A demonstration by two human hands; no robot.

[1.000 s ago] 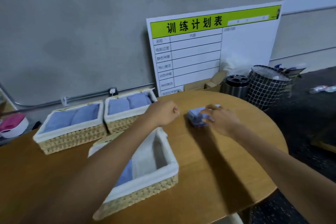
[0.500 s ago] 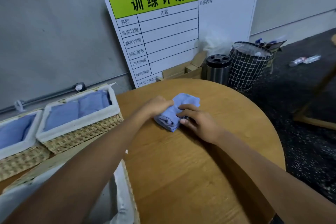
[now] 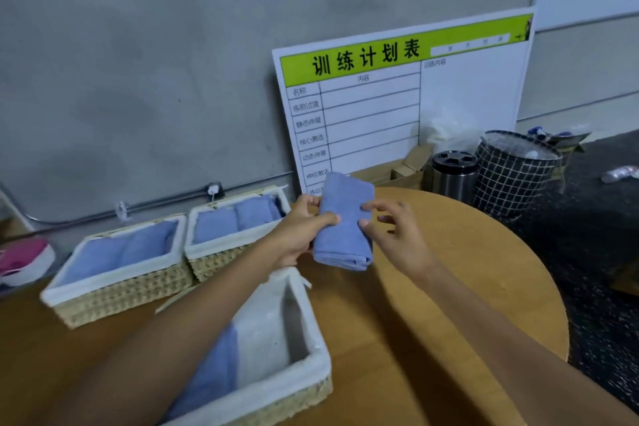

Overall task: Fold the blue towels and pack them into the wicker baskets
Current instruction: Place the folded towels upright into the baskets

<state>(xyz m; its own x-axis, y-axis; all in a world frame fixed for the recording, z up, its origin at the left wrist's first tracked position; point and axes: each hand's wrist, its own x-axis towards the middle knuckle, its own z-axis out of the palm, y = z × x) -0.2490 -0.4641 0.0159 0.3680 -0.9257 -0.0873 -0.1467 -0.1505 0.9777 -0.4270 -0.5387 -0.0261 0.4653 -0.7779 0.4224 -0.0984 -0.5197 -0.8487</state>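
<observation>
A folded blue towel (image 3: 345, 221) is held just above the round wooden table (image 3: 449, 287). My left hand (image 3: 297, 235) grips its left edge, thumb on top. My right hand (image 3: 397, 239) is at its right edge, fingers spread, with only the thumb and index tips touching the cloth. Below the towel stands the nearest white-lined wicker basket (image 3: 307, 353), with one folded blue towel (image 3: 214, 373) in its left half, partly hidden by my left arm. Two more wicker baskets (image 3: 114, 290) (image 3: 221, 252) at the left hold folded blue towels.
A white planning board (image 3: 397, 107) with a green header leans on the grey wall behind the table. On the floor to the right are cardboard boxes, a steel canister (image 3: 453, 173) and a black grid bin (image 3: 511, 169). A pink and white object (image 3: 24, 259) sits far left.
The folded towel has come up off the table, where both hands were pressing on it. It now hangs in my left hand's grip, nearer the front basket. My right hand's fingers have spread.
</observation>
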